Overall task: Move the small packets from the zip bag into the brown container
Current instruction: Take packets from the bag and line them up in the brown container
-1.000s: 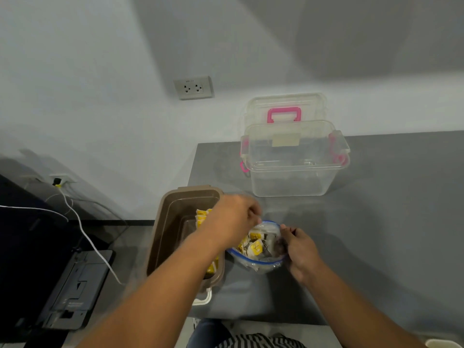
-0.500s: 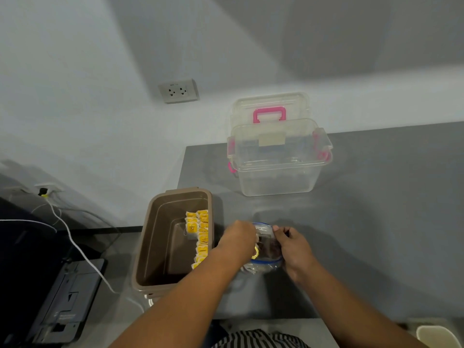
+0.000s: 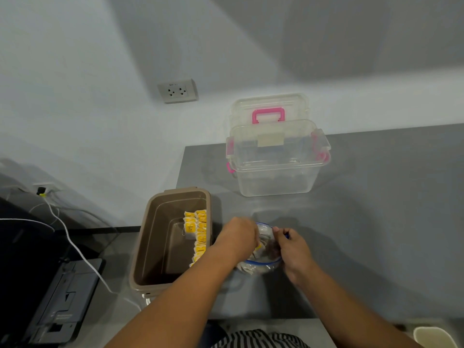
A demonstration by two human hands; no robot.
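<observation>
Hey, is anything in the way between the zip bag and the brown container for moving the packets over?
Nothing visible. The zip bag sits just right of the open brown container, with only bare grey table between them. The left hand reaches into the bag's mouth; the right hand pinches its rim.

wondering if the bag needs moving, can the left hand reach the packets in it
Probably yes: the left hand is at the zip bag's mouth, which the right hand holds open; nothing blocks it.
</observation>
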